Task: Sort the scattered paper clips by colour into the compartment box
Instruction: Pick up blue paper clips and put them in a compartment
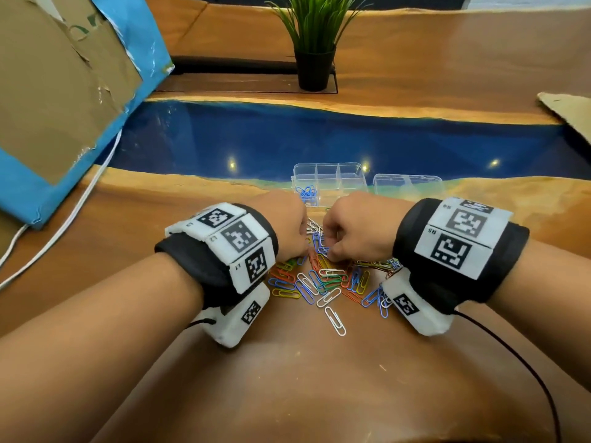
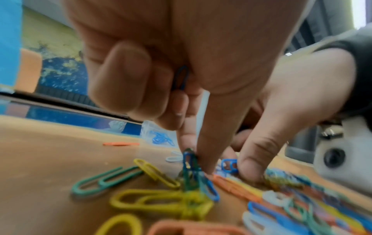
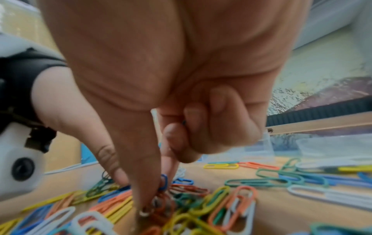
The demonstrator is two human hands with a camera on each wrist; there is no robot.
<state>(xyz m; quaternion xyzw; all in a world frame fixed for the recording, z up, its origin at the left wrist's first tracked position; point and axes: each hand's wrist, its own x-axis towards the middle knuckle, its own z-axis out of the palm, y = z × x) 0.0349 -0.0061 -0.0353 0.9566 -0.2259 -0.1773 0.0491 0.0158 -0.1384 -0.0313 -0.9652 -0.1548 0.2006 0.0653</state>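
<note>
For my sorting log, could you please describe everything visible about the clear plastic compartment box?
The clear plastic compartment box sits open on the wooden table, just beyond both hands, at the edge of the blue resin strip. Thin transparent walls divide it into small rectangular cells. Its near-left cell holds a cluster of blue paper clips; the other visible cells look empty. Neither hand touches it.

Both forearms reach forward side by side, each wrist wrapped in a black band with white tag blocks, the knuckles nearly meeting. The left hand (image 1: 289, 225) points down, thumb and forefinger pinched together at their tips, the other fingers (image 2: 122, 76) curled into the palm. The right hand (image 1: 355, 227) mirrors it, thumb and forefinger pinching downward, the rest curled.
</note>
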